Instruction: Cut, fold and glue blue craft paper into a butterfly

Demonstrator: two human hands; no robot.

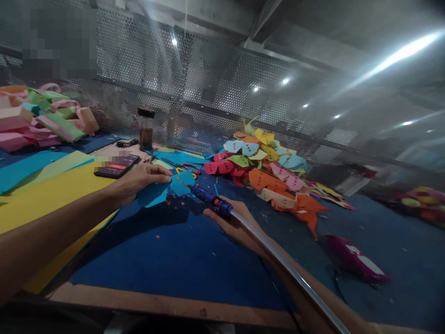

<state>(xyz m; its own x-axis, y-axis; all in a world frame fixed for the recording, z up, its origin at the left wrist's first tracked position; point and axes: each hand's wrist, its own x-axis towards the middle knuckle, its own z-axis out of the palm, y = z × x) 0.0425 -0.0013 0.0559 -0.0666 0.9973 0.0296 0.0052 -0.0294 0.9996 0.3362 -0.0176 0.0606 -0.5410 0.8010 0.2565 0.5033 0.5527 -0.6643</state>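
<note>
Between the thumb and fingers of my left hand (148,178) is a light blue paper cutout (153,195), raised over the table and shaped somewhat like a wing. My right hand (239,222) is wrapped round a blue glue gun (208,197), from whose back end a long clear glue stick (288,264) runs toward me. The gun's nozzle points at the right part of the cutout, close to it; whether they touch I cannot tell. Small orange bits dot the paper and the blue tabletop (167,260). Behind the cutout lie scissors (189,168) with red and yellow handles.
A pile of colourful paper butterflies (271,162) stands right of centre. At the right lies a purple device (358,260) with a cord. Yellow sheets (45,199), a phone (118,167) and a dark-lidded jar (146,130) are left. Folded paper pieces (45,116) are heaped far left, before a perforated metal screen (208,83).
</note>
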